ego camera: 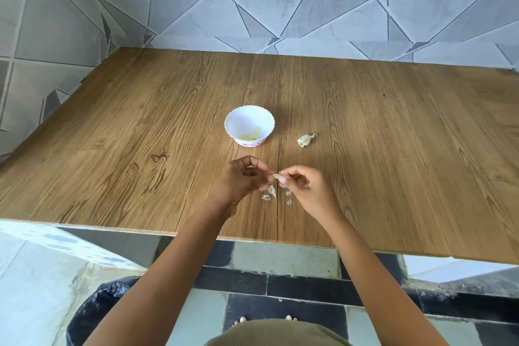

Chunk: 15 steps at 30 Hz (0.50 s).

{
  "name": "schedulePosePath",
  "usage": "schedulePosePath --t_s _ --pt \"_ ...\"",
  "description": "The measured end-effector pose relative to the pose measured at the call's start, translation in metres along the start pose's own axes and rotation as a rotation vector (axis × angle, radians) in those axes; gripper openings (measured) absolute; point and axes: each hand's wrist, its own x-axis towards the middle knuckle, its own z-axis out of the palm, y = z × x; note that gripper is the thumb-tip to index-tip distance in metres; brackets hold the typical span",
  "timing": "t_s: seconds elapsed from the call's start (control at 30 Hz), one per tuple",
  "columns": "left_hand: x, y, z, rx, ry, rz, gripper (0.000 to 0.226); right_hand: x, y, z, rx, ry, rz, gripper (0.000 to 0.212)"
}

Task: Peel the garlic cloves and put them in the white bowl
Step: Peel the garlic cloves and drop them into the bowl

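Forearms [174,261] reach over table [140,135] edge; I see left hand [241,180], right hand [306,185] both pinching one garlic clove [276,176]; peel scraps [271,192] beneath, white bowl [230,128] beyond.

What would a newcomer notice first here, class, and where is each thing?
The left hand and right hand pinch a garlic clove between them near the front edge of the table, peel scraps beneath. Beyond them stands the white bowl holding peeled cloves, with unpeeled garlic lying to its right.
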Motion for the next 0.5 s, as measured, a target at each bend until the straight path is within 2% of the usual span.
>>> schedulePosePath --t_s 0.2,0.4,0.5 --pt "-0.002 0.000 -0.005 -0.030 0.017 0.017 0.023 -0.002 0.005 0.000 -0.040 -0.005 0.063 0.013" --pt "0.005 -0.008 -0.044 0.456 0.392 0.265 0.019 -0.011 0.020 0.010 -0.293 0.049 -0.080 0.016" --pt "0.010 -0.013 -0.057 0.600 0.450 0.283 0.017 -0.015 0.020 0.016 -0.392 0.089 -0.121 0.023"
